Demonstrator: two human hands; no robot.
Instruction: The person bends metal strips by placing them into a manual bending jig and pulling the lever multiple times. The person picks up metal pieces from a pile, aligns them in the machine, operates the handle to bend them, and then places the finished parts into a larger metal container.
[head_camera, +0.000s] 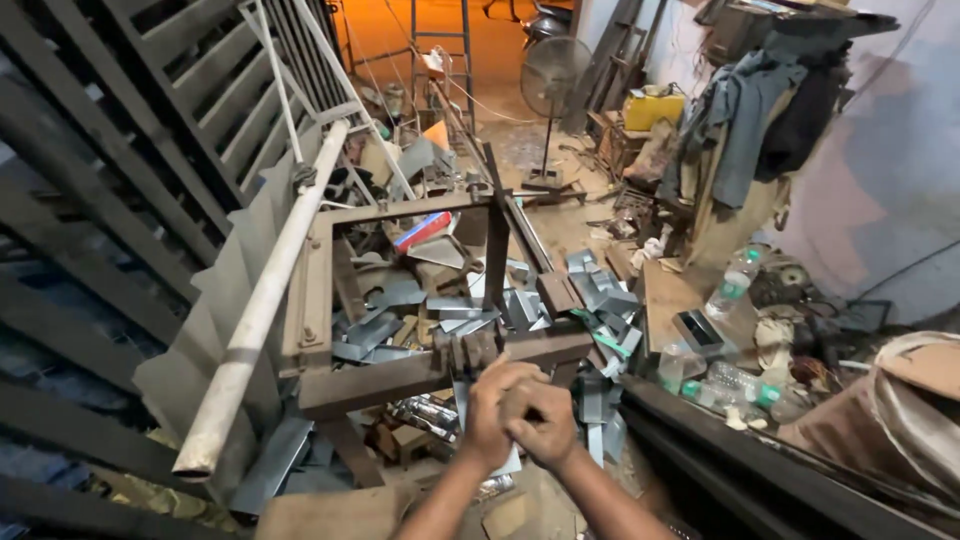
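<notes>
**Both hands bunched at the near rail of a rusty frame**

Left hand (492, 412) and right hand (540, 420) pressed together at 6 o'clock, fingers curled tight around something small at the near rail of the rusty steel frame (440, 365). Below the clasp, a pale metal strip (512, 462) poking out.

Likely trouble: sharp edges on the cut sheet-metal offcuts (430, 320) heaped inside the frame and at 3 o'clock, close to bare skin. Possible slip of the grip, knuckles driven into the rail. White pipe (262, 300) leaning at 9 o'clock, loose-looking, apt to roll if knocked.

Hard to make out: the clasped object itself, hidden by the fingers; the clamp-like block (470, 350) just above, blurred; forearms cut off at the bottom edge.
</notes>
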